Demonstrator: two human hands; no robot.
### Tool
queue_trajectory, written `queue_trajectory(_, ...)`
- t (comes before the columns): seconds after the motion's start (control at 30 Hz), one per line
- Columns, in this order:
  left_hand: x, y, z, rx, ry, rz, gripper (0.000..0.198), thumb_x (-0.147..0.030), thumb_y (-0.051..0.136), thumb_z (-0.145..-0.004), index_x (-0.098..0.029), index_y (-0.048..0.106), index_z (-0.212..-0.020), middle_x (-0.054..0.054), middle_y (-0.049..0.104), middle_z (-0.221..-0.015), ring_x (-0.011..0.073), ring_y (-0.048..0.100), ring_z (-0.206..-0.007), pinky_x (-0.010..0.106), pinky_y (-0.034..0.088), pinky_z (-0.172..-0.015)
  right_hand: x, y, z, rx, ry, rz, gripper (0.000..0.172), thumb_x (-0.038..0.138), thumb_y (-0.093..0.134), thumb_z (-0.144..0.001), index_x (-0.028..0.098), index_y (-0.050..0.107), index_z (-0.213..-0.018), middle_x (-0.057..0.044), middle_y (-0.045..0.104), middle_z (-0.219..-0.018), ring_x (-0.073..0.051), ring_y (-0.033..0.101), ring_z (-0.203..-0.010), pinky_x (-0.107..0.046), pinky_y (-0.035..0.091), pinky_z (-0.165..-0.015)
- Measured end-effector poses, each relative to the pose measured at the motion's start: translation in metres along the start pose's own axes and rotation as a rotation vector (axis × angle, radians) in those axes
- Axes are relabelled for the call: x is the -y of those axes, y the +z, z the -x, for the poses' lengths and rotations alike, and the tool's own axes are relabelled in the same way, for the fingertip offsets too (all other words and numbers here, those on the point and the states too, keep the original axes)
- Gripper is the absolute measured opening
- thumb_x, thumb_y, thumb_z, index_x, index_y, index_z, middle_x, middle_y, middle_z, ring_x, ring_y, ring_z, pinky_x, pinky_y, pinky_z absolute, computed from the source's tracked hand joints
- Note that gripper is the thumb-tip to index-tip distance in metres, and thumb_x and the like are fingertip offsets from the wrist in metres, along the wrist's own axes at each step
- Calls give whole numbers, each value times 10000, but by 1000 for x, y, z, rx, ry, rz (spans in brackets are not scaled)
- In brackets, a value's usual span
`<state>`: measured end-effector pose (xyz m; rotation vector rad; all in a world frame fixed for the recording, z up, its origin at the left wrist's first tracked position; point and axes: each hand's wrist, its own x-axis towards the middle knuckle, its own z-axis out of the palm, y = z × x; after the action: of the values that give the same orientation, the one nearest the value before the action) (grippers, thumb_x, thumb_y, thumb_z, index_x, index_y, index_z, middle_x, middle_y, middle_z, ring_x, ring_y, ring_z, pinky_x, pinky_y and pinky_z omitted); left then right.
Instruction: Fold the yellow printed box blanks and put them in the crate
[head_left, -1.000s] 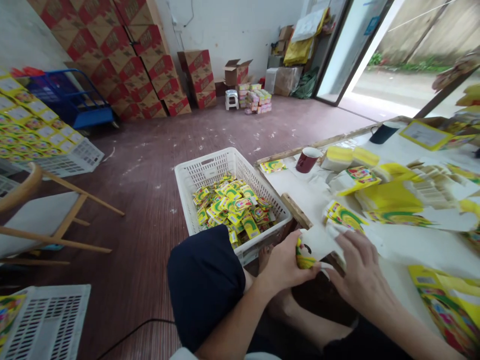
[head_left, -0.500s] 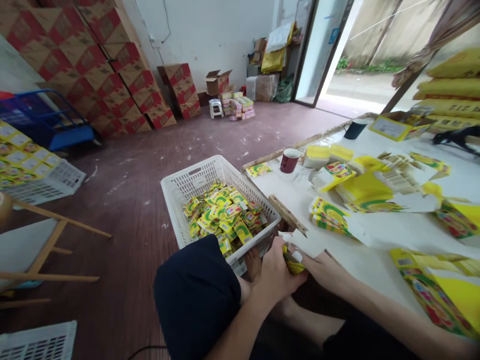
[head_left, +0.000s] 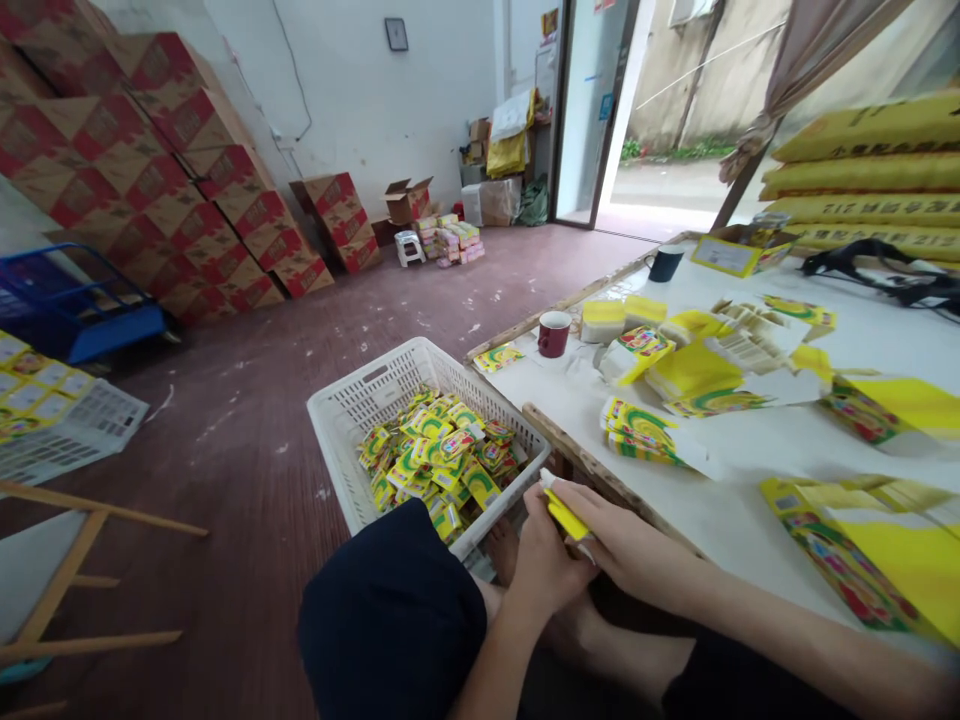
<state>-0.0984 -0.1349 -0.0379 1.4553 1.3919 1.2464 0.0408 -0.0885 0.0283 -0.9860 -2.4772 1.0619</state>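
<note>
Between my two hands is a small yellow carton [head_left: 566,516], with a bit of white showing at its top end. My left hand [head_left: 546,560] is closed around the carton from the left and below. My right hand [head_left: 619,530] grips it from the right, fingers over its upper side. Just beyond them stands a white plastic basket [head_left: 330,440], partly filled with small yellow and green cartons [head_left: 431,440]. On the white table [head_left: 720,510] to the right lie a stack of flat cartons [head_left: 637,432] and a larger printed box [head_left: 840,560].
A maroon mug [head_left: 553,336] and a dark mug [head_left: 664,264] stand along the table's wooden edge. At left are a wooden-legged chair [head_left: 67,575], a blue trolley [head_left: 112,330] and stacked cardboard boxes [head_left: 180,190]. Yellow sacks [head_left: 870,180] are piled at right.
The view has swung a little right and up. The white flap that stood up from the carton is now mostly out of sight, and a plain yellow side faces up between my hands.
</note>
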Motion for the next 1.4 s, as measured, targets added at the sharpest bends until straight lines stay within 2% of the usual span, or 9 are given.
queue_trajectory(0.17,8,6,-3,-125,52,-81,647,-196,728,-692,-202,400,-1251,160,557,-1270,288,600,-1159,457,498,-1010,-13,1,-4,-29,-44,117,674,43,388,-874,188,519,-1519,-178,430,-1631,-284,612,-1354,-435,512,-1127)
queue_trajectory(0.3,4,-6,-4,-103,-25,-136,544,-239,748,-717,-199,530,-1214,103,649,-1137,287,634,-1066,460,520,-947,-28,-6,-4,-97,-24,217,670,37,418,-872,180,500,-1521,-198,453,-1608,-327,504,-1452,-499,469,-1163)
queue_trajectory(0.4,-1,-16,-6,-50,-22,-81,559,-315,793,-704,-179,586,-1204,101,702,-1118,279,667,-1012,441,538,-918,-30,-14,0,13,-36,295,673,55,486,-880,198,461,-1537,-218,357,-1655,-368,525,-1428,-525,500,-1123)
queue_trajectory(0.57,-13,-26,-10,94,-64,22,615,-360,878,-630,-159,661,-1171,83,755,-1076,260,703,-962,379,569,-878,-15,-43,8,157,-60,250,344,88,504,-921,193,681,-1197,-191,526,-1501,-343,544,-1404,-494,515,-1087)
queue_trajectory(0.73,-22,-26,-8,135,-61,-12,651,-323,901,-595,-171,689,-1192,78,777,-1081,272,725,-964,382,578,-887,-7,-56,14,143,-70,127,173,141,600,-869,209,672,-1011,-128,631,-1236,-280,642,-1188,-431,541,-986)
queue_trajectory(0.97,-21,-22,-8,-8,-79,-3,575,-327,878,-628,-195,702,-1159,103,769,-1113,310,710,-1034,441,551,-962,-17,-35,9,-15,-115,4,648,141,638,-794,176,453,-1415,-177,502,-1440,-294,518,-1348,-489,448,-1136)
queue_trajectory(1.13,-11,-17,-9,-15,-144,94,618,-313,908,-599,-211,706,-1173,95,759,-1138,314,683,-1102,447,515,-1035,-18,-25,1,7,-82,26,634,124,592,-853,150,422,-1463,-189,456,-1493,-261,517,-1371,-462,420,-1171)
queue_trajectory(1.27,0,-19,-23,-317,-320,513,654,-335,945,-561,-192,661,-1133,76,730,-1089,260,694,-1049,378,551,-974,-38,-50,-11,-109,241,222,763,297,792,-795,176,459,-1470,-130,579,-1440,-240,592,-1284,-347,474,-1093)
queue_trajectory(1.4,2,-28,-39,-620,-498,881,649,-661,627,-865,-182,528,-1291,171,607,-1338,247,631,-1256,335,573,-964,-90,-88,-11,-298,589,390,313,253,579,-964,118,635,-1241,-203,639,-1298,-307,606,-1233,-424,450,-1064)
